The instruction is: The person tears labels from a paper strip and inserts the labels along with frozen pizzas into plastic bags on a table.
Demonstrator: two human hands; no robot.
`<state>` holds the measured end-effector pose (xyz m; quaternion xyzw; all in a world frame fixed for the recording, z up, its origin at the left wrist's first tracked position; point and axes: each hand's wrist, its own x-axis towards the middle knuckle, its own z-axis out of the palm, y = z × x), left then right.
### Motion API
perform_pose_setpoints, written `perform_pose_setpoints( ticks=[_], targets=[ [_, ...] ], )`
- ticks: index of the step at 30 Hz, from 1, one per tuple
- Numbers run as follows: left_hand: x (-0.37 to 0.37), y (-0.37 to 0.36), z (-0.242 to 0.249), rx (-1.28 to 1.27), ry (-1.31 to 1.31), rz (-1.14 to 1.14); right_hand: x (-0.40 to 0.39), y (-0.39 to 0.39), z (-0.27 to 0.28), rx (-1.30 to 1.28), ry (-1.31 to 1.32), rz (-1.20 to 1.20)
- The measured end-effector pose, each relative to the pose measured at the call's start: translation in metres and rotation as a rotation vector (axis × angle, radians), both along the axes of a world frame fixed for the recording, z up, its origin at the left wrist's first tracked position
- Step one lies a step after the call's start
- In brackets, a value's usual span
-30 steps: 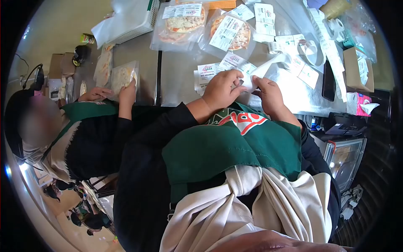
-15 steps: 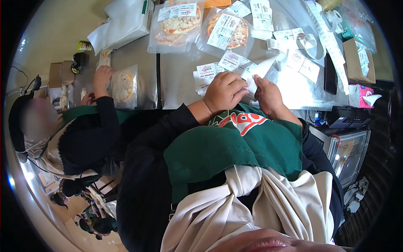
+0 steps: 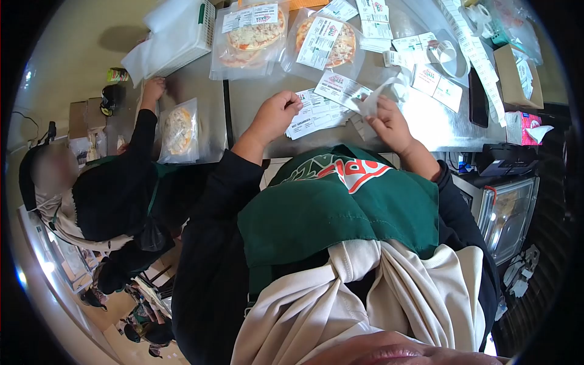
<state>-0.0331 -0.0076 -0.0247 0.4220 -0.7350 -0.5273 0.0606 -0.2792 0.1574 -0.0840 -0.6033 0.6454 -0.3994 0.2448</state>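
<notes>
My left hand (image 3: 275, 115) is over the steel table beside a pile of printed labels (image 3: 319, 114), its fingers curled together; whether anything small is in them is hidden. In my right hand (image 3: 389, 123) is the end of a pale backing strip (image 3: 378, 100), pinched between fingers and thumb. A printed label (image 3: 342, 91) lies across the top of the pile, reaching up to the strip. Beyond the pile sits a bagged pizza (image 3: 337, 45) with a label on it, and left of that another labelled bagged pizza (image 3: 255, 36).
A co-worker (image 3: 109, 188) stands at left by a bagged pizza (image 3: 179, 131) and a white basket (image 3: 204, 36). Label stacks (image 3: 374, 24), a tape roll (image 3: 445, 55), a phone (image 3: 478, 103), a cardboard box (image 3: 517, 76) and a tissue box (image 3: 523, 129) are toward the right.
My left hand has moved left, away from my right hand and the strip. My right hand has shifted slightly with the strip. The co-worker's arm has reached farther forward.
</notes>
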Motion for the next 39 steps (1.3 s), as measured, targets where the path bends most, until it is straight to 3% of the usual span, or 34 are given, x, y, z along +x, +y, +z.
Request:
perform_pose_setpoints(
  ticks=[1, 5, 12, 15, 20, 23, 27, 32, 39],
  targets=[
    [0.001, 0.000, -0.002, -0.030, -0.012, -0.025, 0.000, -0.001, 0.000, -0.065, 0.228, 0.104],
    [0.006, 0.002, -0.021, -0.264, -0.020, -0.186, 0.013, 0.002, 0.004, 0.077, 0.389, 0.132],
    [0.012, 0.007, -0.033, -0.330, -0.053, -0.315, 0.014, 0.009, 0.007, -0.013, 0.441, 0.046],
    [0.017, 0.003, -0.030, -0.161, 0.060, -0.105, 0.017, 0.008, 0.037, 0.009, 0.408, 0.254],
    [0.027, -0.005, -0.023, -0.154, 0.267, 0.569, 0.040, -0.018, 0.034, -0.160, 0.458, 0.434],
    [0.028, -0.008, -0.013, -0.232, 0.243, 0.548, 0.049, -0.029, 0.023, -0.081, 0.495, 0.527],
    [0.016, 0.004, -0.007, -0.107, -0.054, -0.006, 0.056, -0.032, 0.023, -0.054, 0.536, 0.534],
    [0.007, 0.018, -0.042, -0.240, -0.160, -0.044, 0.049, -0.029, 0.026, -0.018, 0.504, 0.539],
    [-0.008, 0.028, -0.044, -0.330, -0.330, -0.068, 0.055, -0.030, 0.022, 0.026, 0.421, 0.453]
  ],
)
